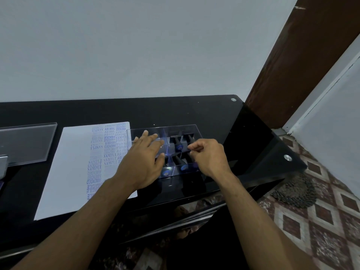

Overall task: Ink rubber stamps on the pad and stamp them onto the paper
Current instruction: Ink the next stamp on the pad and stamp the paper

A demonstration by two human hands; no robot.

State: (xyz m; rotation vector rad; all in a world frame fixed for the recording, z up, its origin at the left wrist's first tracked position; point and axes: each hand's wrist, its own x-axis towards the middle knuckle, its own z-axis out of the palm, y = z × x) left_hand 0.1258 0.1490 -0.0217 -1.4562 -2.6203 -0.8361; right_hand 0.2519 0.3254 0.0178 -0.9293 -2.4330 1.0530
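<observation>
A clear acrylic compartment box (187, 129) sits toward the right end of the black glass worktop (194, 110), just beside the right edge of the white sheet of paper (74, 162), which already carries columns of blue stamped words along its right half. Inside the box lie the black-handled rubber stamps with blue end caps (178, 144), one to a compartment, their long axes running from the near edge of the worktop toward the far edge, caps pointing at the person.

The left hand (143, 162) lies over the left compartments of the box, fingers (152, 136) straight and spread, pressing or resting on the box and holding nothing (it seems to be steadying it). The right hand (209, 156) hovers over the right compartments with its fingers curled toward the thumb; whether they pinch a stamp handle or nothing at all I cannot tell, since the hand hides what is beneath it.

The stamps lie directly below and just ahead of the right hand's fingers, so that hand is the nearer one for the next pick. A grey ink pad (3, 165) is probably the object at the far left edge, well apart from the box, with a clear lid (27, 143) behind it.
</observation>
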